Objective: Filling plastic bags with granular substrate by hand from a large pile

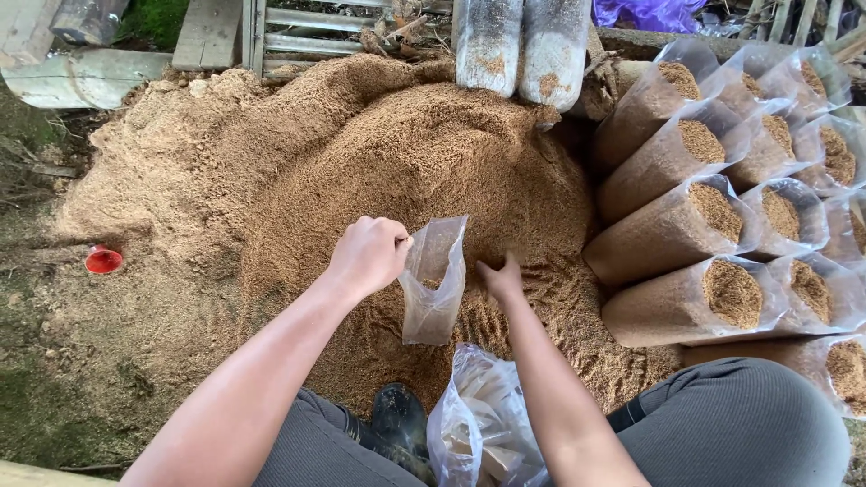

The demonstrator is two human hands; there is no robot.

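My left hand point(368, 255) grips the rim of a clear plastic bag point(434, 281) and holds it upright on the big sawdust pile point(397, 171). A little sawdust lies in the bag's bottom. My right hand point(502, 279) is just right of the bag, fingers dug into the loose sawdust; I cannot tell whether it holds any. Both forearms reach forward from the bottom of the view.
Several filled clear bags of sawdust point(672, 234) lie stacked on the right, open ends toward me. A bundle of empty plastic bags point(478, 424) rests between my knees beside a black boot point(399, 417). A red cup point(103, 261) sits at left. Two whitish filled bags point(521, 45) stand behind the pile.
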